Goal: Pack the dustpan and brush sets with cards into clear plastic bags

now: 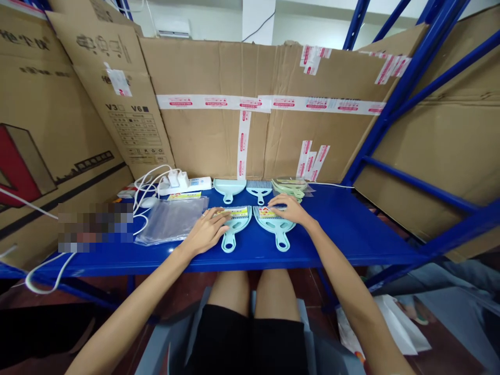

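Observation:
Two light-blue mini dustpans lie side by side near the table's front edge, each with a brush nested in it and a yellow label card at its far end. My left hand [209,228] rests with outstretched fingers on the left side of the left dustpan [229,242] and its card [239,212]. Over the far right corner of the right dustpan [282,242] is my right hand [291,208], fingers apart and bent, fingertips at its card [266,212]. Behind them are another light-blue dustpan [229,188] and a separate brush [259,190].
Clear plastic bags [167,220] lie left of my left hand, with a yellow card [184,196] behind them. A power strip [199,184] with white cables stands at the back. Green pieces in clear wrap [291,188] lie back right. Cardboard [211,140] walls the blue table [344,234].

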`<state>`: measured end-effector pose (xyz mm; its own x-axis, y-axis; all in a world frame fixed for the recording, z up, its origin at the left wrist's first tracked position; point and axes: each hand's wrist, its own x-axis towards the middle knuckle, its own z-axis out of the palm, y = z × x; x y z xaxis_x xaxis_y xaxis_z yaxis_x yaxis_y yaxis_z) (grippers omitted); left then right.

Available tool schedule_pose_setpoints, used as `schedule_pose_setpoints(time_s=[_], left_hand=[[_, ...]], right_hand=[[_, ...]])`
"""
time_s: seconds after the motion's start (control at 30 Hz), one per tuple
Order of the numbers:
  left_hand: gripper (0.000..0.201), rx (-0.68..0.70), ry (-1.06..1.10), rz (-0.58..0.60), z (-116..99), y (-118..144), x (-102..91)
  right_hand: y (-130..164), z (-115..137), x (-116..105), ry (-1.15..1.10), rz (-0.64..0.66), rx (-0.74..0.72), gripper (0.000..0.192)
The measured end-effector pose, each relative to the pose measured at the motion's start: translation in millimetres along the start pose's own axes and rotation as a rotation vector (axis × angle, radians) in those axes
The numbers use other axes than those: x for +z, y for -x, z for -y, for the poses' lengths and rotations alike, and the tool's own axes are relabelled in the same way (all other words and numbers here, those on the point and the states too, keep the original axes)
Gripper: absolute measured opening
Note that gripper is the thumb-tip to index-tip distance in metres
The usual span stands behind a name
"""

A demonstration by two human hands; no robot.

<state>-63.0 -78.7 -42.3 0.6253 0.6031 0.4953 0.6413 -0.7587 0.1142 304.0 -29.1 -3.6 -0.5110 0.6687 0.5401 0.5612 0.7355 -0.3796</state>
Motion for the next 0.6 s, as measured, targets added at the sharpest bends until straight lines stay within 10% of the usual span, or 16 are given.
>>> schedule_pose_setpoints(time_s=[0.27,0.6], left_hand=[[0.032,0.028,0.001,-0.005,3.2,-2.3,-2.3],[0.03,0.017,0.017,0.04,1.0,-5.1,1.3]], right_hand=[[-48.9,34.5,33.0,0.163,0.37,-0.022,0.013],[-68.8,22.1,32.2,-0.127,0.511,0.067,0.014]])
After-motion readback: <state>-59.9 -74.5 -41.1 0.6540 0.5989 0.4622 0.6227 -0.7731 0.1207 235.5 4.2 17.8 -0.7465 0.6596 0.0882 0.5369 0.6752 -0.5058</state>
